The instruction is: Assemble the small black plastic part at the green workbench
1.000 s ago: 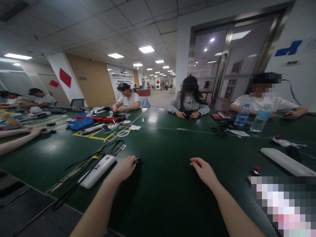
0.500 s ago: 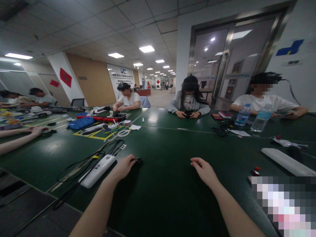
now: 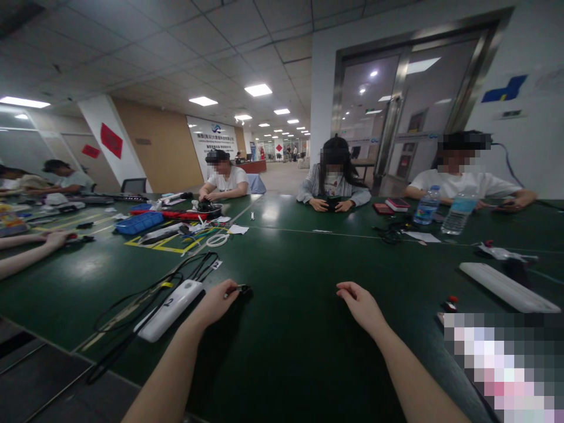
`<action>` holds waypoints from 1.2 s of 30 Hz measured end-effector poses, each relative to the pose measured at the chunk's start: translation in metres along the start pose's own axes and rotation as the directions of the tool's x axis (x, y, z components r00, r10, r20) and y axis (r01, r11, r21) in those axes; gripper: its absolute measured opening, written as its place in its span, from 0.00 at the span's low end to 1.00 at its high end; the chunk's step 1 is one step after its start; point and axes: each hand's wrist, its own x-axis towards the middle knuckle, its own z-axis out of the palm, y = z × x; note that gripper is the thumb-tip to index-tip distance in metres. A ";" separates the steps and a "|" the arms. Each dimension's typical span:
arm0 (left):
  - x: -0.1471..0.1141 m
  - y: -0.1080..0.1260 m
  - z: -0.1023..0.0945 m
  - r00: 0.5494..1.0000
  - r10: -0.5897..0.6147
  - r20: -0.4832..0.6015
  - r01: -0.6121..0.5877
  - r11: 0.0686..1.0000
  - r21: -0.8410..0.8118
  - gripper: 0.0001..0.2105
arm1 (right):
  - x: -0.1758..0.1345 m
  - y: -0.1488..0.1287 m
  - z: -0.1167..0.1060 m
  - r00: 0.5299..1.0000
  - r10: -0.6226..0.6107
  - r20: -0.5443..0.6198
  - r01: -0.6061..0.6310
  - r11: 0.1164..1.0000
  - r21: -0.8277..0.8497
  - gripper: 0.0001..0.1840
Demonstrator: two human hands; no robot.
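My left hand (image 3: 220,298) is closed in a pinch around a small dark object (image 3: 245,289) with a pale, metallic-looking part; its exact kind is too small to tell. The hand is low over the green table (image 3: 282,346), just right of a white power strip (image 3: 170,310) marked "2". Across a gap, my right hand (image 3: 359,301) is held with its fingers brought together and pointing left. Whatever lies between those fingertips, if anything, is too small to make out.
Black cables (image 3: 145,294) run beside the power strip. A blue tray (image 3: 140,224) and loose wires lie at the far left. Water bottles (image 3: 459,210), a long white case (image 3: 506,286) and a small red-topped item (image 3: 450,304) are on the right. Several people sit around the table.
The view has shifted slightly, so the surroundings appear a little further left. My left hand has turned slightly, showing more of the pale part of the object. The right hand looks much the same.
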 end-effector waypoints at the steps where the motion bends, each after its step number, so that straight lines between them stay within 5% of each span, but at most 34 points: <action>1: 0.000 -0.001 0.000 1.000 -0.004 -0.004 0.004 1.000 0.012 0.11 | 0.000 0.001 0.000 1.000 -0.005 0.001 0.005 1.000 0.002 0.12; 36: 0.003 -0.005 0.003 0.997 -0.019 -0.074 0.018 1.000 -0.021 0.13 | 0.000 0.000 0.000 1.000 0.008 0.000 -0.008 1.000 0.010 0.13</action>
